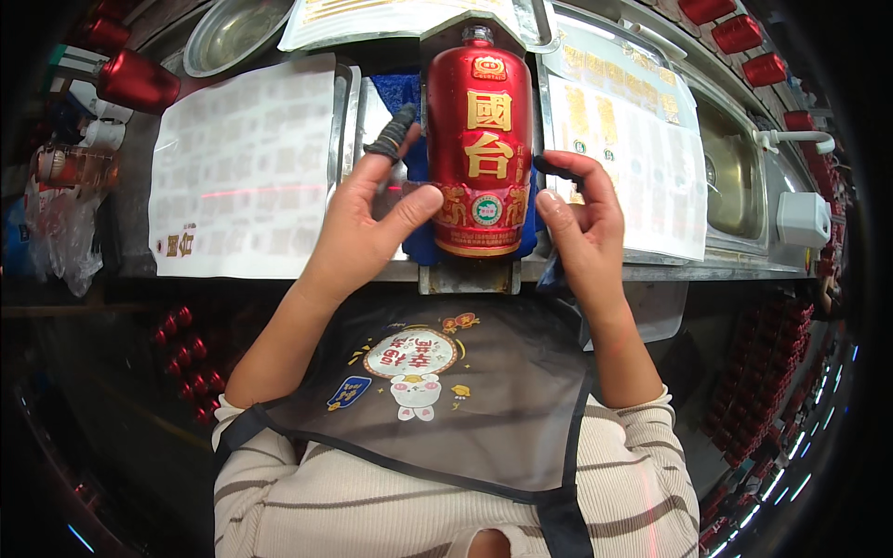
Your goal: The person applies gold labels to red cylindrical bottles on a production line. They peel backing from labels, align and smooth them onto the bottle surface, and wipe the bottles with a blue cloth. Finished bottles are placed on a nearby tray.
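Note:
A glossy red bottle [456, 112] with gold characters and a patterned band low on its body lies on its back in a metal holder, its dark neck pointing away from me. My left hand [372, 205] is at its left side, fingers apart, the thumb tip touching the lower band. On my right, my right hand [586, 219] hovers close to the bottle's edge with index finger and thumb parted and the other fingers curled. Whether its index tip touches the bottle, I cannot tell. Black finger covers sit on both index fingers. Blue cloth [419, 232] shows beneath the bottle.
A white decal sheet [251, 158] with one gold piece in its corner lies left. Another sheet [642, 177] with gold decals lies right, before a metal sink [730, 167] and white faucet [795, 139]. A metal bowl [233, 37] and red bottle [139, 79] stand far left.

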`<state>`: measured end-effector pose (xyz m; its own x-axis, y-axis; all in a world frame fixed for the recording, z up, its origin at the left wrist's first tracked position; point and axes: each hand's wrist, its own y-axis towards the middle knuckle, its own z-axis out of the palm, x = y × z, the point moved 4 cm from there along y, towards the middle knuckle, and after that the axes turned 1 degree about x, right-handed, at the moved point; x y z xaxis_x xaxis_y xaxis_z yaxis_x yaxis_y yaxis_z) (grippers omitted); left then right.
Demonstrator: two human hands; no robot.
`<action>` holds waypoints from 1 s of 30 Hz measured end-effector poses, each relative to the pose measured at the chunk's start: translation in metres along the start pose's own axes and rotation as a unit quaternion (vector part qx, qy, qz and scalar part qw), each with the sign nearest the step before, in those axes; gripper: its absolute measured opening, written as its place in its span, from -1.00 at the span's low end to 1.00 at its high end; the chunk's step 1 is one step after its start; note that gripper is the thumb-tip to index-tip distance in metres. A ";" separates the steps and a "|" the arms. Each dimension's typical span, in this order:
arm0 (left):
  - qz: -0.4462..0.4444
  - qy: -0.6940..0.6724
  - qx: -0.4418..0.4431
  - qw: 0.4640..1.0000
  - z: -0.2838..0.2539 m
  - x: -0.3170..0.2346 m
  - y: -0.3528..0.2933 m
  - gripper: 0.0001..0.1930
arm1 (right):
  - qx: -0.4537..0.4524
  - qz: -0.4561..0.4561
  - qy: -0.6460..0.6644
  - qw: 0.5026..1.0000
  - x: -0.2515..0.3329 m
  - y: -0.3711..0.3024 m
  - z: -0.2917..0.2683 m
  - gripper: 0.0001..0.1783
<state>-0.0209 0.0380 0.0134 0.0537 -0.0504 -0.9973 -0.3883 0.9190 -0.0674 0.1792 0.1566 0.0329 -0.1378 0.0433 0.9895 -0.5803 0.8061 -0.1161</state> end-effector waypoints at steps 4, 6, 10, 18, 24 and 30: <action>-0.039 -0.050 0.016 0.998 0.017 0.013 -0.004 -0.34 | 0.017 0.001 0.056 0.998 -0.009 0.004 0.012 -0.41; -0.019 0.007 0.021 1.000 0.014 0.013 -0.004 -0.39 | 0.036 0.012 0.048 0.998 -0.010 0.004 0.011 -0.42; -0.007 -0.003 0.030 1.000 0.015 0.008 -0.002 -0.42 | 0.045 0.012 0.055 0.997 -0.011 0.006 0.012 -0.44; -0.003 -0.017 0.013 1.000 0.016 0.009 -0.001 -0.39 | 0.027 -0.006 0.062 0.998 -0.012 0.007 0.014 -0.40; -0.011 -0.038 0.018 0.999 0.016 0.010 -0.002 -0.38 | 0.035 0.005 0.076 0.996 -0.011 0.008 0.012 -0.40; -0.003 -0.029 0.032 0.999 0.016 0.009 -0.001 -0.33 | 0.049 -0.003 0.066 0.997 -0.013 0.009 0.009 -0.40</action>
<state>-0.0055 0.0430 0.0047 0.1093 -0.0348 -0.9934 -0.3283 0.9420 -0.0691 0.1684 0.1575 0.0184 -0.0314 0.1217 0.9921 -0.6579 0.7447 -0.1122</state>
